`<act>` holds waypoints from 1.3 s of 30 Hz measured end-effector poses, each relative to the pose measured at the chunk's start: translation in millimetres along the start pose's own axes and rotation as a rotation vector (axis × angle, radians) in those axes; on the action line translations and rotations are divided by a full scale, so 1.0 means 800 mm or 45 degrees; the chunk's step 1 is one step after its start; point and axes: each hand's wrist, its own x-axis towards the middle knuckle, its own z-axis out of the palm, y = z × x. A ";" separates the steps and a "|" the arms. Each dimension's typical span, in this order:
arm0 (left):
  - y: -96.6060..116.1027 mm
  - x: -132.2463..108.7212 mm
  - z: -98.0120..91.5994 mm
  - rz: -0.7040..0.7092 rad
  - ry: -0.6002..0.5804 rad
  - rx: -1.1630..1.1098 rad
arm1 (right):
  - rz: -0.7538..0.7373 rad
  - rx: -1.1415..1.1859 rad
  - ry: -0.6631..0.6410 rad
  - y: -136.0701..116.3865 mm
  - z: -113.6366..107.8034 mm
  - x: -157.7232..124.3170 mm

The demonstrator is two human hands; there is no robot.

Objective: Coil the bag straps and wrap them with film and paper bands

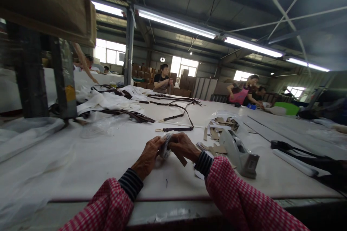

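My left hand point(148, 157) and my right hand point(183, 146) meet over the white table point(89, 155), both closed on a small pale wrapped piece point(165, 146) held between them. A brown card strip point(181, 158) sticks out below my right hand. What exactly the pale piece is cannot be made out. Just beyond my hands lies a dark strap with a metal ring point(173, 129).
A grey tape dispenser point(238, 151) stands right of my hands beside several brown card pieces point(217, 133). More dark straps point(173, 103) and white bags point(108, 101) lie farther back. Other people point(162, 79) work at the far side. A black strap point(295, 149) lies at right.
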 end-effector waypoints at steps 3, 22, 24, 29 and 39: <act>0.001 0.001 -0.002 0.019 0.024 0.072 | 0.005 0.155 0.050 0.008 0.008 -0.004; 0.006 0.002 -0.001 0.072 0.061 0.210 | -0.075 0.287 0.197 0.039 -0.010 -0.075; 0.009 0.002 -0.001 0.076 0.071 0.222 | -0.277 -0.065 0.299 0.046 -0.008 -0.083; 0.018 -0.003 0.003 0.153 0.084 0.421 | -0.662 -0.455 0.312 0.035 0.004 -0.089; -0.018 -0.013 0.005 0.504 -0.372 1.435 | -0.646 -0.402 0.201 0.062 0.030 -0.084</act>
